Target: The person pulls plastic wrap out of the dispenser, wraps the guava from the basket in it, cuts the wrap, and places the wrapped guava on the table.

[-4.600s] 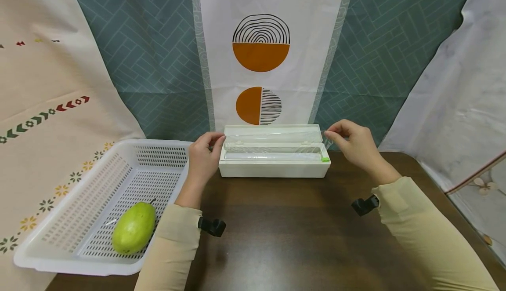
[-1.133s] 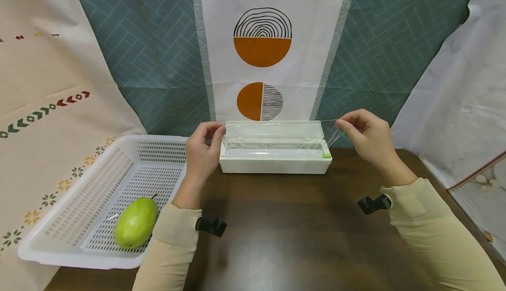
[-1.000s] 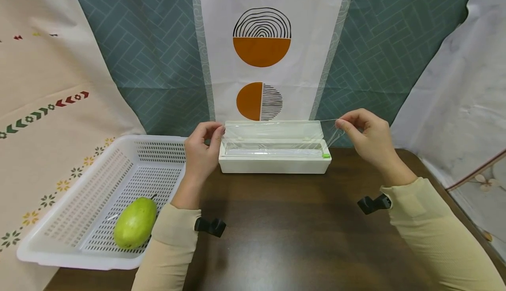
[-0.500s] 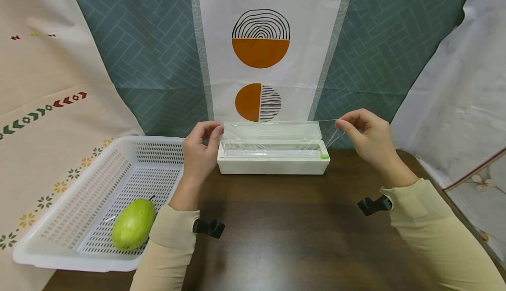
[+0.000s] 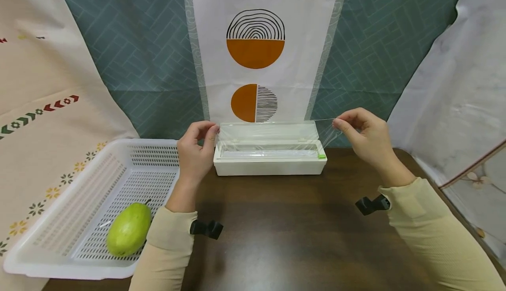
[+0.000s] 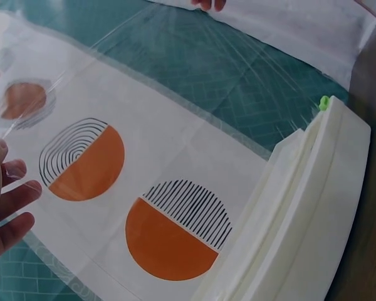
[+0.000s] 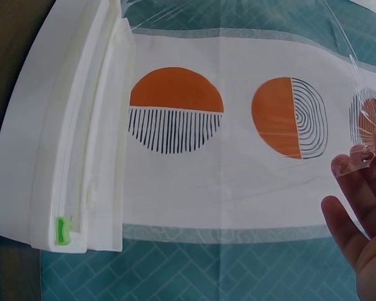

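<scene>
**Clear film (image 5: 272,134) stretched between left hand (image 5: 195,152) and right hand (image 5: 365,139)**

The left hand, left of centre in the frame, pinches one corner of the film between thumb and fingertip; its other fingers spread loosely in the left wrist view. The right hand, right of centre, pinches the opposite corner, where the film gathers in folds. The film's top edge runs nearly straight between them, and the sheet slopes down to a long white box (image 5: 270,167) at the centre of the frame. The box's lid (image 5: 269,128) stands raised at the back, and a small green piece (image 5: 322,156) sits at its right end. The box rests on a dark brown desk (image 5: 284,225). At lower left, a white perforated basket (image 5: 16,258) holds a green fruit (image 5: 129,229). Patterned cloth (image 5: 146,31) hangs across the top.
</scene>
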`<state>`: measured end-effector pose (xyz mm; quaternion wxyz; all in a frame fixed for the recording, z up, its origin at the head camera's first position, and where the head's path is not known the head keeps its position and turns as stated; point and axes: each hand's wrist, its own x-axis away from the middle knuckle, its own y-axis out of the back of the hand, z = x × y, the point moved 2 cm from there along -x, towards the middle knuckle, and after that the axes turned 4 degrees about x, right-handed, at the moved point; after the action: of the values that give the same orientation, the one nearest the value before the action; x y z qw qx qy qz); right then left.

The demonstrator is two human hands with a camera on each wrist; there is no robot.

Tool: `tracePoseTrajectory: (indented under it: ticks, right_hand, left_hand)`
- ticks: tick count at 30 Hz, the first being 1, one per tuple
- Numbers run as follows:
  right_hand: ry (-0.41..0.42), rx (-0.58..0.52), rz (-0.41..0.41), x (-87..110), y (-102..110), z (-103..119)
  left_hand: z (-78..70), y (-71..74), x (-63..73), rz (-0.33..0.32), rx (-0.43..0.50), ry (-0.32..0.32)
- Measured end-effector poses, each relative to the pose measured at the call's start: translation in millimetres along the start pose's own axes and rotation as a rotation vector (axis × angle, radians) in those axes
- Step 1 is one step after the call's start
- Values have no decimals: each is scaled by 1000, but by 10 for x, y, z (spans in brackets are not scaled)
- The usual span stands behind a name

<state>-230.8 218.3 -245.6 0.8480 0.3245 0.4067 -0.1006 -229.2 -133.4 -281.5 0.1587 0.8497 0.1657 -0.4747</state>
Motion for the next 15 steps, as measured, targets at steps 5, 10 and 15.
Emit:
tracePoseTrajectory:
  ticks: [5, 10, 15]
  right_hand:
    - [14, -38, -4, -6, -5, -7]
    - [15, -49, -5, -19, 2, 6]
    - [9, -66, -6, -16, 9, 10]
  left_hand:
    - [-1, 0, -8, -6, 3, -9]
    - [-1, -4, -16, -41, 28, -23]
    - [-5, -11, -13, -63, 35, -27]
